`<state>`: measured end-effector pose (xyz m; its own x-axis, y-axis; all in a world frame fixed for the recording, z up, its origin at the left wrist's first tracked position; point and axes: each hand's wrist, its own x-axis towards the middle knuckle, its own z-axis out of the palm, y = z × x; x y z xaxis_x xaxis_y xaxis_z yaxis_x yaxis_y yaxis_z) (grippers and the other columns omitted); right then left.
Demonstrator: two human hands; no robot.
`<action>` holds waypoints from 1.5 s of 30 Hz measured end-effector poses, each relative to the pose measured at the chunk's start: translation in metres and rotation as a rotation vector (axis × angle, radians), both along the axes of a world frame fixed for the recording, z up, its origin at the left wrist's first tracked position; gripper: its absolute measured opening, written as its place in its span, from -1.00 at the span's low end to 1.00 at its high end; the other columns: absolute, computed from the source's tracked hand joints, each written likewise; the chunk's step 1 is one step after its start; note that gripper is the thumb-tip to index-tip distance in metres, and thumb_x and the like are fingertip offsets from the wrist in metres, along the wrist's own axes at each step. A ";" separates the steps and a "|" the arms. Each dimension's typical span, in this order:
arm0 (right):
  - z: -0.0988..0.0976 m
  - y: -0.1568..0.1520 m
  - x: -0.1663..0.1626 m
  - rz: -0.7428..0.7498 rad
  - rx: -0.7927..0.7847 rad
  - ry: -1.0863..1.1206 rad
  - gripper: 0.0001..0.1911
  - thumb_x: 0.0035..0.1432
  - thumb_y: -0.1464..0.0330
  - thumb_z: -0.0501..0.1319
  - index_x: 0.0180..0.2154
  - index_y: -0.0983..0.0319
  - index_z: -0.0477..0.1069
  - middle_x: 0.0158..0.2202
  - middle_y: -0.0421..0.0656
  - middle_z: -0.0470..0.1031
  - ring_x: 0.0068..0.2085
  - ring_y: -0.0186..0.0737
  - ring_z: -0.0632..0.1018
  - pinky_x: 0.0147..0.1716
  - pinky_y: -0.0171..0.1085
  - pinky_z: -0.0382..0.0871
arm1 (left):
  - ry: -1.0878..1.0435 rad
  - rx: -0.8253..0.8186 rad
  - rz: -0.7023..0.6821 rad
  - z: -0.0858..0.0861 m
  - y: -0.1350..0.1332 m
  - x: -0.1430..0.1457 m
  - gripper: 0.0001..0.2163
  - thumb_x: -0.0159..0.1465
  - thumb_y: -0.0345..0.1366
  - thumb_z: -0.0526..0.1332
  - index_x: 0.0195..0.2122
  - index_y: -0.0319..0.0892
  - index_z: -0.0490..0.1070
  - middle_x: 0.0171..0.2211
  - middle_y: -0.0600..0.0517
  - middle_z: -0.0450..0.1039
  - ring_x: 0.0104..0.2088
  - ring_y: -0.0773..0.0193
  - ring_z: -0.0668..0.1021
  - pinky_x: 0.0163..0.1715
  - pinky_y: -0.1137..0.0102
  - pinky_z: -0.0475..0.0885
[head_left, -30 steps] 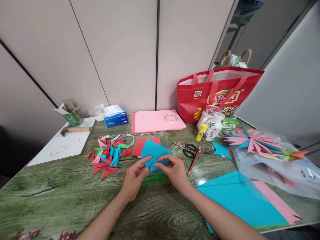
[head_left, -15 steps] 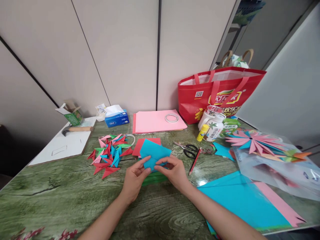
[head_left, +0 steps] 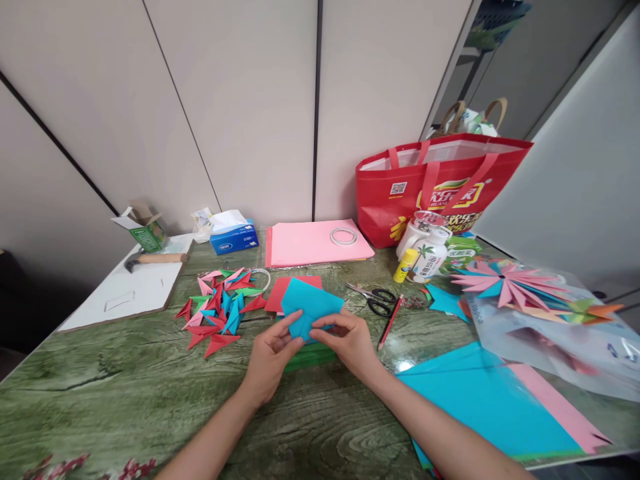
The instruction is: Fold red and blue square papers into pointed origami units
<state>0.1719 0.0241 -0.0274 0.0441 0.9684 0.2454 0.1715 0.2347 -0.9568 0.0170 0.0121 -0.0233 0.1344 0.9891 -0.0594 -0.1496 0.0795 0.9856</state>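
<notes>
A folded sheet of blue paper (head_left: 313, 301) is held up over the table by both hands. My left hand (head_left: 274, 353) pinches its lower left edge between thumb and fingers. On the lower right, my right hand (head_left: 347, 337) grips it the same way, its thumb close to the left thumb. Behind the blue paper lies red paper (head_left: 276, 293), partly covered. Green paper (head_left: 310, 358) shows beneath the hands. To the left is a pile of folded paper pieces (head_left: 220, 310) in red, pink, blue and green.
Scissors (head_left: 377, 300) and a red pencil (head_left: 391, 323) lie right of the hands. A glue stick (head_left: 405, 265) stands by a white bottle (head_left: 431, 255) before a red bag (head_left: 385, 207). Blue sheets (head_left: 485, 400) lie front right, pink paper (head_left: 310, 243) at the back, a hammer (head_left: 157, 258) left.
The blue paper and both hands have shifted very slightly to the right. The grip of each hand looks the same, and the things on the table have not moved.
</notes>
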 end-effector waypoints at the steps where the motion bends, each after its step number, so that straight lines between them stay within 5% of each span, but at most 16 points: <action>1: 0.001 0.000 0.000 -0.001 -0.002 -0.002 -0.89 -0.21 0.34 0.34 -0.52 0.22 0.53 -0.51 -0.16 0.46 -0.49 -0.30 0.42 -0.57 -0.36 0.29 | 0.012 0.007 0.004 -0.001 0.000 0.000 -0.56 -0.02 -0.31 0.30 -0.06 -0.18 0.39 -0.29 -0.02 0.51 -0.27 0.20 0.48 -0.24 0.39 0.37; 6: 0.001 0.000 0.000 0.000 -0.013 -0.010 -0.89 -0.22 0.34 0.35 -0.52 0.23 0.53 -0.52 -0.16 0.46 -0.51 -0.31 0.41 -0.58 -0.37 0.27 | 0.040 0.035 -0.001 -0.001 0.000 -0.001 -0.55 0.00 -0.32 0.29 -0.03 -0.18 0.36 -0.36 0.02 0.51 -0.36 0.28 0.48 -0.33 0.46 0.37; 13: -0.007 0.003 0.001 0.018 -0.019 0.003 -0.87 -0.21 0.31 0.34 -0.53 0.23 0.53 -0.51 -0.15 0.47 -0.49 -0.29 0.42 -0.56 -0.36 0.27 | 0.092 0.025 -0.008 -0.001 -0.002 0.000 -0.73 0.01 -0.32 0.29 -0.22 -0.18 0.49 -0.20 -0.03 0.52 -0.16 0.16 0.50 -0.18 0.40 0.38; 32: -0.005 0.002 -0.001 0.081 -0.014 -0.032 -0.87 -0.23 0.40 0.32 -0.51 0.26 0.42 -0.47 -0.17 0.43 -0.39 -0.25 0.43 -0.47 -0.35 0.34 | 0.062 0.012 0.034 -0.008 -0.001 0.002 -0.69 -0.03 -0.34 0.30 -0.20 -0.21 0.48 -0.21 -0.05 0.52 -0.20 0.14 0.53 -0.19 0.36 0.41; 45: -0.009 0.009 0.003 0.151 -0.114 0.195 -0.87 -0.20 0.46 0.19 -0.47 0.25 0.32 -0.55 -0.25 0.36 -0.51 -0.35 0.40 -0.54 -0.39 0.30 | 0.037 -0.023 0.054 -0.005 0.002 -0.001 -0.65 -0.06 -0.34 0.32 -0.20 -0.23 0.48 -0.25 -0.07 0.54 -0.25 0.14 0.54 -0.23 0.36 0.43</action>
